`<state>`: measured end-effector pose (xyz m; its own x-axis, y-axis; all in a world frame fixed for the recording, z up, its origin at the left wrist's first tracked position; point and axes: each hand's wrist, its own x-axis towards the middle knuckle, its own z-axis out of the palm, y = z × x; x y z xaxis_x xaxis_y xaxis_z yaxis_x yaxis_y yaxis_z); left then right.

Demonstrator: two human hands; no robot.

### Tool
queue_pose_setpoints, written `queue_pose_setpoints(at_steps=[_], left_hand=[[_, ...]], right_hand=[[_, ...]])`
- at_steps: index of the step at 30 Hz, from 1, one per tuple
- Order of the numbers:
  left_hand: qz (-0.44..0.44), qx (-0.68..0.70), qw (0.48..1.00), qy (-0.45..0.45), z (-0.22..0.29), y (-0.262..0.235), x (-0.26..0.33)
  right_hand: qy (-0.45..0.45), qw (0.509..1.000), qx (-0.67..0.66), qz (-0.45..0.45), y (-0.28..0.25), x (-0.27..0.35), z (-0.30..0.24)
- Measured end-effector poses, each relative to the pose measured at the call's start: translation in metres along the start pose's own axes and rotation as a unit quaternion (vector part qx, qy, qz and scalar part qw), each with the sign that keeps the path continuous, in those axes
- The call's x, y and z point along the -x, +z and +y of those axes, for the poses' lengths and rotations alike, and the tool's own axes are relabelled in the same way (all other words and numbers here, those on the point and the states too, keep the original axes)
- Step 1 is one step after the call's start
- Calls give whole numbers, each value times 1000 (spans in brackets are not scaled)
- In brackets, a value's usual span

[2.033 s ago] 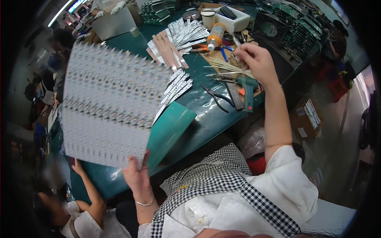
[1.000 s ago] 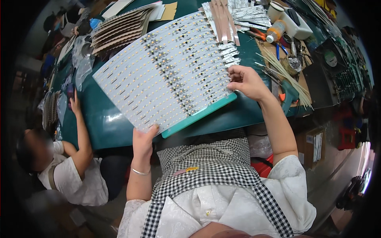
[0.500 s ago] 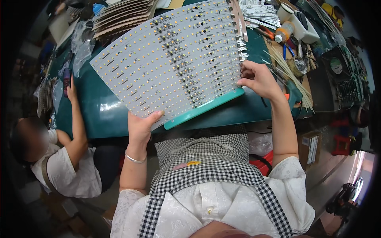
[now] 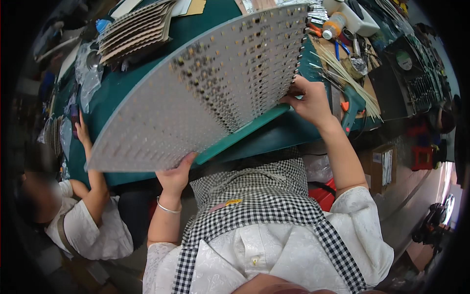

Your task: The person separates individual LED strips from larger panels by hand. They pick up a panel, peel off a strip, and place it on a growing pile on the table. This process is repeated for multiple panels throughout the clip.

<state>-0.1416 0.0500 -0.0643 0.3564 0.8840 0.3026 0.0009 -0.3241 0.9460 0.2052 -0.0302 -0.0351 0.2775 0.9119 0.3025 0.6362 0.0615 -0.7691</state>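
The left hand (image 4: 177, 175) is gripping the near lower edge of a large white panel of LED strips (image 4: 210, 88) lying on a teal board (image 4: 245, 131), fingers curled around it. The right hand (image 4: 307, 100) is clasping the right edge. The panel is tilting above the green table (image 4: 142, 73). Beyond, a stack of panels (image 4: 134, 30) is lying, and 1 co-worker's hand (image 4: 81, 131) is resting at left.
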Motion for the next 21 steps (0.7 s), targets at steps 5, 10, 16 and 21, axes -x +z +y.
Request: queue_pose_setpoints(at_steps=[5,10,16,21], left_hand=[[-8,-174,976,132,0,1,4],[-160,-241,901,322,11,2,-10],[-145,-134,924,329,7,5,-12],[-123,-166,912,355,8,7,-8]], right_hand=[[-29,997,8,77,11,7,2],[-150,979,67,121,18,8,13],[59,984,-154,60,12,19,12],[178,971,-160,21,7,15,2]])
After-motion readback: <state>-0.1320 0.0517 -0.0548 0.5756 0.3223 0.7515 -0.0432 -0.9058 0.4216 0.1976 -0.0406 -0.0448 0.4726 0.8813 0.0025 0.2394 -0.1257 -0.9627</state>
